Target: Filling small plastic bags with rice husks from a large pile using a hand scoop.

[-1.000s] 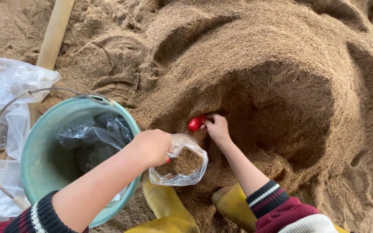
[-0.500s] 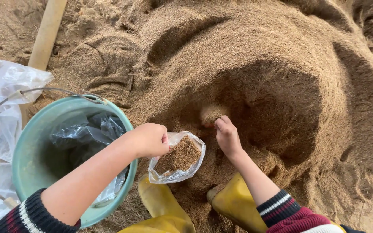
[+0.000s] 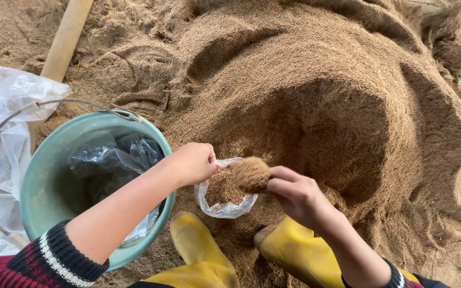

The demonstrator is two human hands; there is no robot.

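While the left hand (image 3: 196, 162) pinches the rim of a small clear plastic bag (image 3: 222, 197) partly filled with brown husk, its fingers closed on the plastic, the right hand (image 3: 294, 194) holds a heaped scoop of the same husk (image 3: 252, 174) just above the bag's open mouth. The right fingers are curled around the scoop; what lies under the heap cannot be told. The bag hangs low at the foot of a large tan husk pile (image 3: 321, 106), in front of the hollow dug into it. To the left stands a round teal plastic bucket (image 3: 38, 181) lined with crumpled clear film, with two yellow rubber boots (image 3: 198, 250) below. This looks like the filling step; the next move calls for tipping the scoop squarely over the mouth, held wide.
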